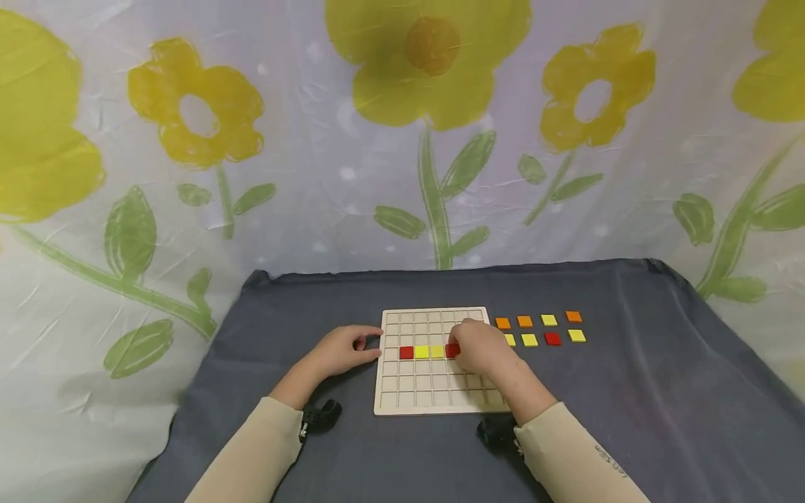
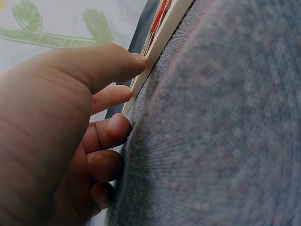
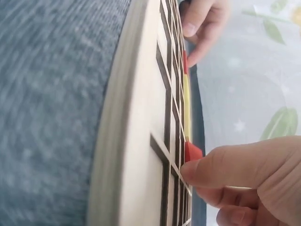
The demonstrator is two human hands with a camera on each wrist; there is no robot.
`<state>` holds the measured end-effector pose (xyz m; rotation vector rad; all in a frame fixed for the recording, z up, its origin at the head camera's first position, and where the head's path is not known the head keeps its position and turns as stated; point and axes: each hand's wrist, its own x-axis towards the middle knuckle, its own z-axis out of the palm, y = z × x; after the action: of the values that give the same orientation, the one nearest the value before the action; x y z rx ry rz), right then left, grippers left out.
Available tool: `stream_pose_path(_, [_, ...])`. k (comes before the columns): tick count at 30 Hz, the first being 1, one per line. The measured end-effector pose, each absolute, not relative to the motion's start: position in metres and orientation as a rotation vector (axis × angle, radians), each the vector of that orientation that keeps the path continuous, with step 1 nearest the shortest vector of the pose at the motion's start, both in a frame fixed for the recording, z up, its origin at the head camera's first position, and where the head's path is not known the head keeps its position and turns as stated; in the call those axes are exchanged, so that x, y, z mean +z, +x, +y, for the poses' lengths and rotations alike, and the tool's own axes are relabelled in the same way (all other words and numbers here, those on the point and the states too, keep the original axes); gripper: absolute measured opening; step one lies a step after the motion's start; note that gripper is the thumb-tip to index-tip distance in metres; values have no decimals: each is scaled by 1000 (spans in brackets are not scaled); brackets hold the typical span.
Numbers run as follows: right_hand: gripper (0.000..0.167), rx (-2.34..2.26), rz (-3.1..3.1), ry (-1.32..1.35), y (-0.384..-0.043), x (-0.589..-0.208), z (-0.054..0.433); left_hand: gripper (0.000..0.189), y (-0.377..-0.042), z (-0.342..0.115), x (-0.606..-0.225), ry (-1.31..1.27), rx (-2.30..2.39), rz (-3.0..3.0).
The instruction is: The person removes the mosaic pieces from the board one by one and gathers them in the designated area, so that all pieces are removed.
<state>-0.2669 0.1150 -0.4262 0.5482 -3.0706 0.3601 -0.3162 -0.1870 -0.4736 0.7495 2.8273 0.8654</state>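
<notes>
A wooden grid board (image 1: pixel 415 400) lies flat on the dark cloth. One row of it holds a red tile (image 1: pixel 407 353) and two yellow tiles (image 1: pixel 430 352) side by side. At the right end of that row my right hand (image 1: pixel 481 347) pinches another red tile (image 3: pixel 192 151) between thumb and finger; in the right wrist view this tile sits tilted at the grid. My left hand (image 1: pixel 342 349) rests its thumb and fingertips against the board's left edge, its fingers loosely bent, as the left wrist view shows up close.
Right of the board lie loose tiles in two rows: orange tiles (image 1: pixel 525 321), yellow tiles (image 1: pixel 576 336) and a red tile (image 1: pixel 553 339). Dark grey cloth (image 1: pixel 327 300) covers the table. Behind it hangs a flower-printed curtain (image 1: pixel 302 140).
</notes>
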Motion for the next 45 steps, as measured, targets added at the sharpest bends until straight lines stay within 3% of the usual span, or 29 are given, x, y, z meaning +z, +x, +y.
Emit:
stream_pose_path(15, [19, 440, -3131, 551, -265, -413, 123, 47, -315, -187, -471, 719, 886, 2812])
stream_pose_path(19, [11, 536, -3133, 533, -260, -406, 132, 47, -315, -185, -476, 729, 875, 2809])
stream_pose_path(26, [16, 608, -3087, 559, -257, -383, 150, 47, -314, -185, -478, 720, 908, 2788])
stream_pose_path(34, [26, 739, -3063, 416, -254, -358, 170, 48, -319, -187, -467, 748, 877, 2802])
stream_pose_path(45, [22, 784, -3054, 408, -256, -350, 198, 47, -318, -187, -472, 737, 891, 2805])
